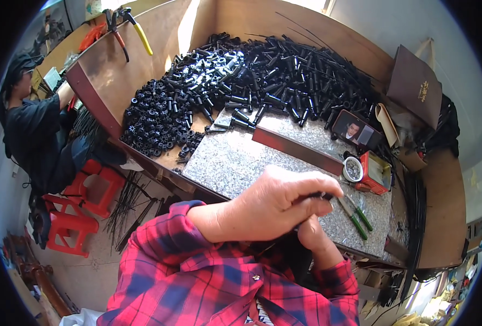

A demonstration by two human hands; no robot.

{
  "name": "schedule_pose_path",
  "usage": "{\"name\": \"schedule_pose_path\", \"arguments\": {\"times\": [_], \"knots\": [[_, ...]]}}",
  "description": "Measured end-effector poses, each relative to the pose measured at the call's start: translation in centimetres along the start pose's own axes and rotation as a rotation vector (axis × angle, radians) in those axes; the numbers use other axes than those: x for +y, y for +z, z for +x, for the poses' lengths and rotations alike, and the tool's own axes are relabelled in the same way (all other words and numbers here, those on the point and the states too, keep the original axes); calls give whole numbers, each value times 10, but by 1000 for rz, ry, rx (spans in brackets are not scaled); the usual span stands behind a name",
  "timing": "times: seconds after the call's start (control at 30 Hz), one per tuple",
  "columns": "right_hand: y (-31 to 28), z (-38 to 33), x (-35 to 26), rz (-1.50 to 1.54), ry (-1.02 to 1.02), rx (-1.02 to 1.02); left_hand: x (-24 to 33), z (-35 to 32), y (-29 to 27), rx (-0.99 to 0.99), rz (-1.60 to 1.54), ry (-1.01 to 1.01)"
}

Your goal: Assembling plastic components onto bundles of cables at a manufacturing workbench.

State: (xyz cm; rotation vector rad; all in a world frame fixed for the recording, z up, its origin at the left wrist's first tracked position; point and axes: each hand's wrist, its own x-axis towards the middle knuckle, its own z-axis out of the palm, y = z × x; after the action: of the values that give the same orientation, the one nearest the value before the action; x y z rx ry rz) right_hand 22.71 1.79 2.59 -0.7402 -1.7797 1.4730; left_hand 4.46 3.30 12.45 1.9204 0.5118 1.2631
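The person wears a shirt (197, 282) in red and dark navy plaid, the checks crossed by thin lighter lines. Its long sleeves reach both wrists, where the left cuff (184, 209) shows a dark blue edge and the right cuff (339, 271) sits snug. A small pale button (256, 277) sits on the front, and both hands, left (273, 204) and right (312, 233), are bare, without gloves or rings visible.
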Motion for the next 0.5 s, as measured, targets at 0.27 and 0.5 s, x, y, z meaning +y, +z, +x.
{"name": "schedule_pose_path", "arguments": {"times": [0.27, 0.5], "knots": [[26, 21, 35, 7, 173, 433, -22, -34, -15, 79, -4, 50], [27, 15, 36, 48, 180, 442, -148, -65, -164, 286, 1257, -203]]}}
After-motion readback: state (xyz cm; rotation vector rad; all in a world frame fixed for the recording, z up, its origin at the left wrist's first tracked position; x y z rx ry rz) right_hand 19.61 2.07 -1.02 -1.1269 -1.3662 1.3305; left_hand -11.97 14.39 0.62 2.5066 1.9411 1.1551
